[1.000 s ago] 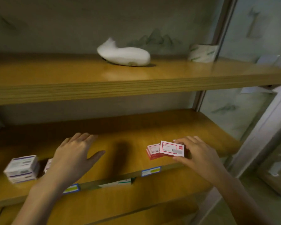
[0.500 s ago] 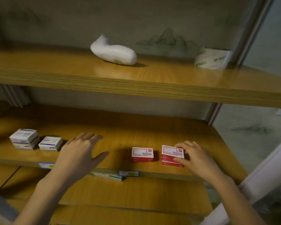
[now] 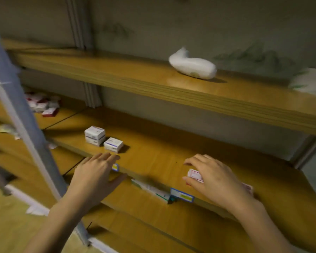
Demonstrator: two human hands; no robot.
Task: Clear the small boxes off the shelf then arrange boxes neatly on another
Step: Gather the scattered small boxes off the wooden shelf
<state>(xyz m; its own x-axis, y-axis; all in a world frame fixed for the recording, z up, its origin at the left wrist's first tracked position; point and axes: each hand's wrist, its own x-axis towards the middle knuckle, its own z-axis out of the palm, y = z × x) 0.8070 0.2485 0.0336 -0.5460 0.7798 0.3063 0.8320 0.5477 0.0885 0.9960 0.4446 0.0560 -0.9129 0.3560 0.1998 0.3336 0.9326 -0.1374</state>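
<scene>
My right hand (image 3: 215, 179) lies over small red-and-white boxes (image 3: 194, 174) near the front edge of the middle wooden shelf (image 3: 162, 154); its fingers curl around the left one, and another red box edge (image 3: 248, 187) peeks out behind the wrist. My left hand (image 3: 95, 176) hovers open over the shelf's front edge, fingers spread, holding nothing. Two stacked white-and-purple boxes (image 3: 94, 137) and a single one (image 3: 113, 144) stand just beyond the left hand. A heap of red-and-white boxes (image 3: 42, 105) lies on the neighbouring shelf bay to the far left.
A grey metal upright (image 3: 26, 121) slants across the left. The upper shelf (image 3: 171, 88) carries a white plastic-wrapped bundle (image 3: 192, 65) and a white-green pack (image 3: 310, 83). Price labels (image 3: 181, 195) hang on the shelf's front edge. Lower shelves run below.
The view has swung left, revealing the upright and the left bay. My right hand has shifted from the right box to cover both red boxes. The left hand stays open.
</scene>
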